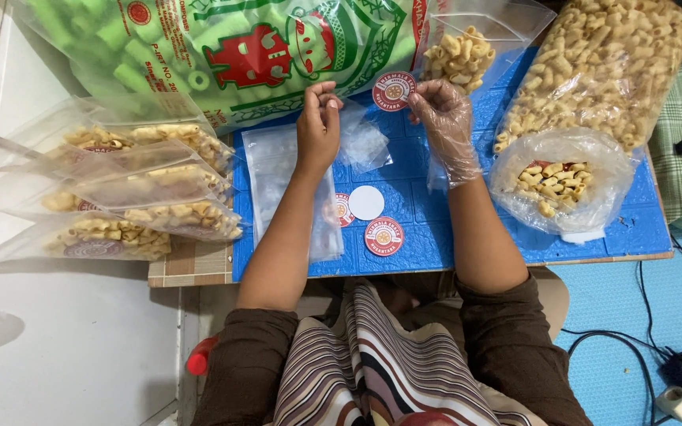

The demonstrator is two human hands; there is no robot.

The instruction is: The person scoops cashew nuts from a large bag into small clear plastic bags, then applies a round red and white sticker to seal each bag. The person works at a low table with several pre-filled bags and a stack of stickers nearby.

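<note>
My left hand (pixel 319 126) is covering part of the clear bag (pixel 361 142); the green sack (pixel 222 55) is running past the top edge; sticker (pixel 393 91) print is too small.

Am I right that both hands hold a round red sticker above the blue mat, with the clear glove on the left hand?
Not quite: the head view shows the clear glove on the right hand. The left hand is bare. Both do hold the round red sticker above the blue mat.

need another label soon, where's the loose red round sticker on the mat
In the head view the red round sticker lies on the blue mat near its front edge, between the person's forearms, just below a white round sticker.
</note>
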